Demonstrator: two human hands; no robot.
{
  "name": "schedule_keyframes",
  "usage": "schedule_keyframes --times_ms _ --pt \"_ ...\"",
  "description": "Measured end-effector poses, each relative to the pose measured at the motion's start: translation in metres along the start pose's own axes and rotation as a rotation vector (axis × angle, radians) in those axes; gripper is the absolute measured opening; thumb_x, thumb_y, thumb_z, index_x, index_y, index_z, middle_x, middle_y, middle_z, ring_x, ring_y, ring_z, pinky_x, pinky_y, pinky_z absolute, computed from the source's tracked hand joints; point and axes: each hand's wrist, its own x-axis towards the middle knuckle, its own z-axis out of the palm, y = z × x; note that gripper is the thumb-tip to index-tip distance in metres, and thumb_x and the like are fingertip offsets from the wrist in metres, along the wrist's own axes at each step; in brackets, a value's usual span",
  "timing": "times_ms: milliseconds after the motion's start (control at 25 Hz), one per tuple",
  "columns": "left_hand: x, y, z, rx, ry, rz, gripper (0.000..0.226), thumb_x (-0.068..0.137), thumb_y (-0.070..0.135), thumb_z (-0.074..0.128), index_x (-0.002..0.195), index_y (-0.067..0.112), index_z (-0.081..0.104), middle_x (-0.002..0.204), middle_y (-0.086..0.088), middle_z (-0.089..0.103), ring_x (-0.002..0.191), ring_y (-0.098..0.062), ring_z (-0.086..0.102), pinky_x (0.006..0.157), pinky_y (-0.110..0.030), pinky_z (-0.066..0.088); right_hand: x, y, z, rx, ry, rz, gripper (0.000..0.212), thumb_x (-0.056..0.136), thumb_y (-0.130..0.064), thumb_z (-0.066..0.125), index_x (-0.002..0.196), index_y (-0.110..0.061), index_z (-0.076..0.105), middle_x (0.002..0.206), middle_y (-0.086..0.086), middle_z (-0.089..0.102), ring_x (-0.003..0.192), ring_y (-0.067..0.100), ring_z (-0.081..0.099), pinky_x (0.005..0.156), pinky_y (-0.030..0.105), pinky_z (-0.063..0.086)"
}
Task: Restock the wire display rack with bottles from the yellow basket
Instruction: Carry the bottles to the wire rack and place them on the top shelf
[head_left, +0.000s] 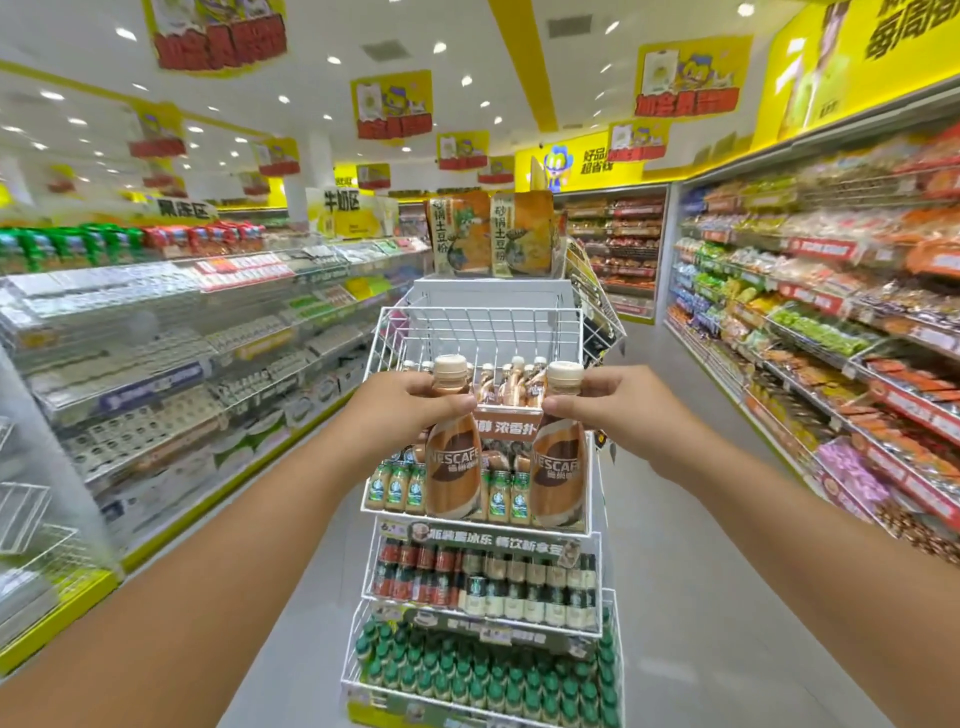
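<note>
The left hand (410, 402) grips one bottle (453, 457) by the neck, and the right hand (602, 402) grips a second bottle (558, 462), both held upright just near of the rack (395, 332). Its top tier holds few bottles, far back. Neck grips could slip; a swinging base might catch the front wire. The basket isn't visible.

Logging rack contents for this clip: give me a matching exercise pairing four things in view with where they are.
Things:
1. left-hand Nescafe bottle
2. right-hand Nescafe bottle
3. green-capped bottles
4. potato noodle packs

Places:
A. on top of the wire rack
B. gripped by the right hand
C. lowest tier in view
D. gripped by the left hand

Pairs: 1-D, 2-B, 3-C, 4-A
</note>
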Motion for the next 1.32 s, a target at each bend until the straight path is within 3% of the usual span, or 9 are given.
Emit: schedule_keyframes --times_ms 160,280,360,640,760,920,1000,1120,1320 --pt "0.076 -0.02 0.005 -0.002 -0.022 0.0 0.02 0.08 0.038 0.084 0.091 0.021 0.079 0.081 0.012 0.078 0.073 0.002 0.071 0.068 -0.02 0.054 0.075 0.033 0.009 -0.021 -0.028 -0.022 0.029 0.074 -0.048 0.085 0.096 -0.029 0.083 0.094 -0.005 0.081 0.1 0.027 0.075 0.093 0.057 0.059" --pt "0.143 -0.03 0.007 -0.024 -0.028 0.008 0.022 0.081 0.032 0.084 0.098 0.018 0.079 0.087 0.009 0.08 0.075 0.003 0.072 0.061 -0.013 0.053 0.14 0.053 0.011 -0.018 -0.043 -0.036 0.032 0.074 -0.048 0.085 0.097 -0.026 0.083 0.095 -0.007 0.081 0.099 0.018 0.076 0.098 0.054 0.056" --pt "0.185 -0.033 0.004 -0.032 -0.022 0.0 0.023 0.081 0.032 0.084 0.099 0.019 0.079 0.092 0.009 0.08 0.083 -0.001 0.074 0.066 -0.016 0.055 0.182 0.061 0.009 -0.033 -0.051 -0.027 0.037 0.071 -0.052 0.085 0.097 -0.025 0.083 0.094 -0.007 0.081 0.099 0.02 0.076 0.098 0.053 0.056" --pt "0.319 -0.063 -0.006 -0.045 -0.012 -0.018 0.02 0.081 0.035 0.084 0.096 0.022 0.08 0.092 0.008 0.08 0.093 -0.009 0.074 0.086 -0.03 0.059 0.31 0.083 0.021 0.017 -0.064 0.008 0.022 0.079 -0.037 0.086 0.097 -0.024 0.083 0.087 -0.01 0.081 0.078 0.005 0.071 0.07 0.021 0.051" --pt "0.365 -0.089 -0.003 -0.072 -0.057 -0.002 0.021 0.082 0.032 0.083 0.099 0.021 0.079 0.093 0.009 0.08 0.09 -0.007 0.075 0.082 -0.024 0.059 0.348 0.107 0.038 -0.014 -0.043 0.038 0.022 0.078 -0.04 0.087 0.093 -0.025 0.083 0.088 -0.004 0.081 0.081 0.015 0.07 0.073 0.03 0.051" --pt "0.427 -0.125 -0.003 -0.116 -0.121 -0.009 0.022 0.082 0.03 0.084 0.1 0.021 0.079 0.091 0.008 0.08 0.08 0.0 0.074 0.064 -0.012 0.054 0.395 0.136 0.062 -0.044 0.003 0.103 0.022 0.078 -0.041 0.086 0.093 -0.025 0.083 0.085 -0.007 0.081 0.077 0.009 0.071 0.072 0.029 0.052" --pt "0.461 -0.143 -0.008 -0.101 -0.156 -0.017 0.021 0.081 0.032 0.084 0.098 0.021 0.079 0.089 0.008 0.08 0.082 -0.003 0.074 0.066 -0.016 0.056 0.42 0.149 0.074 -0.044 0.02 0.14 0.022 0.08 -0.039 0.086 0.095 -0.024 0.082 0.086 -0.009 0.081 0.083 0.011 0.075 0.075 0.029 0.054" --pt "0.511 -0.169 -0.012 -0.088 -0.21 -0.038 0.021 0.079 0.035 0.086 0.092 0.02 0.079 0.088 0.005 0.08 0.089 -0.015 0.076 0.083 -0.032 0.061 0.454 0.167 0.09 -0.067 0.058 0.207 0.022 0.08 -0.039 0.085 0.095 -0.023 0.082 0.088 -0.009 0.081 0.09 0.014 0.076 0.086 0.035 0.057" --pt "0.562 -0.215 0.0 -0.068 -0.318 -0.064 0.02 0.076 0.035 0.088 0.086 0.02 0.078 0.077 0.008 0.078 0.08 -0.012 0.075 0.077 -0.031 0.06 0.484 0.196 0.107 -0.12 0.119 0.339 0.023 0.077 -0.04 0.087 0.09 -0.021 0.083 0.089 0.003 0.081 0.088 0.022 0.077 0.082 0.04 0.059"
